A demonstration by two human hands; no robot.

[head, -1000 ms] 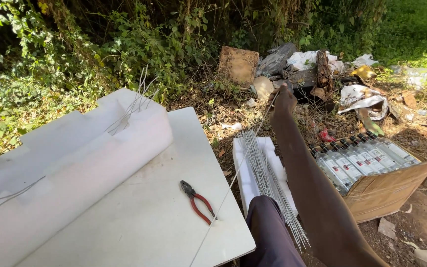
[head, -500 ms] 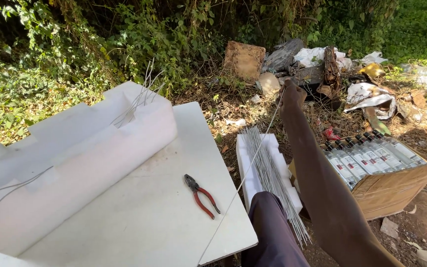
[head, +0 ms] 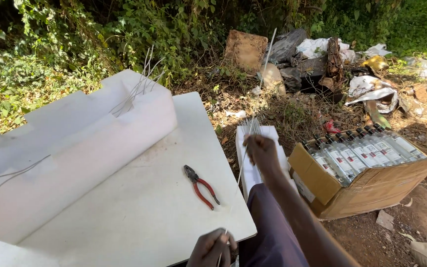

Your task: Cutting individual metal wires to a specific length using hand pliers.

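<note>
My right hand (head: 262, 151) is closed around a long thin metal wire (head: 253, 104), just above a bundle of similar wires (head: 254, 127) lying on a white strip beside the table. The wire slants from above the rubbish down to my left hand (head: 213, 249), which pinches its lower end at the table's near edge. Red-handled pliers (head: 201, 186) lie on the white table (head: 139, 217), a little left of the wire. My purple-clad knee (head: 273, 232) is below the right hand.
A large white foam block (head: 75, 148) with several wires stuck in it covers the table's left side. An open cardboard box (head: 371, 188) of clear bottles sits on the ground at right. Rubbish (head: 322, 59) and bushes lie beyond.
My right arm has drawn back from its far reach and now grips one wire pulled from the bundle. My left hand has come into view, holding the wire's lower end.
</note>
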